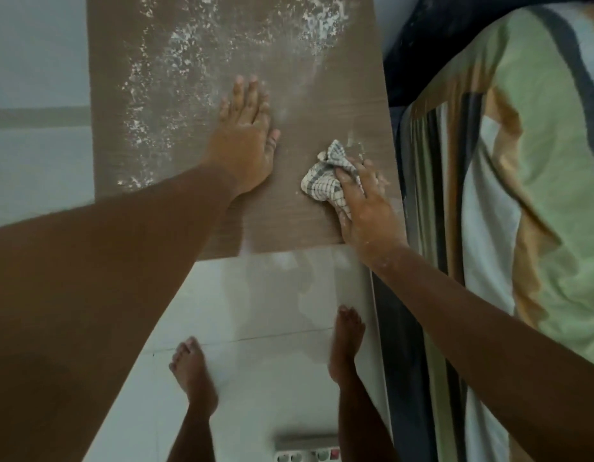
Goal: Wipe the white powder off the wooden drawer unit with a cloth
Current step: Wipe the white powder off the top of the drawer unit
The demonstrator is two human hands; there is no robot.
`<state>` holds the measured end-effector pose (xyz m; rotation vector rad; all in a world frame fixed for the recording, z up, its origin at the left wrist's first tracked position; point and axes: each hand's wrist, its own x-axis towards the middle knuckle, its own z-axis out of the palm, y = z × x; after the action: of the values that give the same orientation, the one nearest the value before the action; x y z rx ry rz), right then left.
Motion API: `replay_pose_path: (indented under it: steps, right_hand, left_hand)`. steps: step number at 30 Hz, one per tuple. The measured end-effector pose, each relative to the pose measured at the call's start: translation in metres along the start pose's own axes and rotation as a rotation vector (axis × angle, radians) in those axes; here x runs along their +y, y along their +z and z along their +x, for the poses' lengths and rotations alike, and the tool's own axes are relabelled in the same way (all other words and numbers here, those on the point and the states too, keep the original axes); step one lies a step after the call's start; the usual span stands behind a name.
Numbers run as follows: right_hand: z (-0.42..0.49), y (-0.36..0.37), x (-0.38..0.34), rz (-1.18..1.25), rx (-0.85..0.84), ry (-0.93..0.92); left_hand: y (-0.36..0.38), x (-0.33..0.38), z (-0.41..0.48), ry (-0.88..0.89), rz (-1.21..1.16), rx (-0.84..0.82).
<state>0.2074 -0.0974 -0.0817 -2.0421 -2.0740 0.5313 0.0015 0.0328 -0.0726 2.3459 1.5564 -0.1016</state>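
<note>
- While the left hand [247,141] lies flat on the top of the wooden drawer unit [195,95], its fingers [247,95] are stretched out and only slightly spread, palm down near the middle of the surface.
- The right hand [362,201] rests near the unit's near right corner, its fingers [347,180] curled and pinching a bunched checked cloth [325,183] against the wood.
- The cloth is white with a dark grid and lies crumpled just to the left of the right hand, touching the top.
- White powder [175,61] is scattered thickly over the far and left parts of the top, with a patch toward the far right corner too.
- The strip of wood along the near edge, around both hands, looks mostly bare, with a faint haze.
- Powder dusts the right hand and wrist.
- Two bare feet [192,368] stand on the pale tiled floor [255,295] below the near edge.
- A power strip [305,453] lies on the floor between the legs.
- A bed with striped bedding [522,161] runs along the unit's right side.
</note>
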Motion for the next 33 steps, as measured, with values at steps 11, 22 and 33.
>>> replay_pose_path:
  steps: [11,22,33]
  right_hand:
    - [0.169,-0.071,0.016,0.26,0.359,0.09]
    - [0.341,-0.065,0.027,-0.019,0.085,0.18]
    - [0.327,-0.047,0.032,-0.159,0.005,-0.081]
  left_hand:
    - [0.034,-0.031,0.008,0.041,0.002,0.241]
    - [0.041,-0.036,0.011,0.08,0.066,0.369]
    - [0.044,-0.037,0.013,0.085,0.06,0.391]
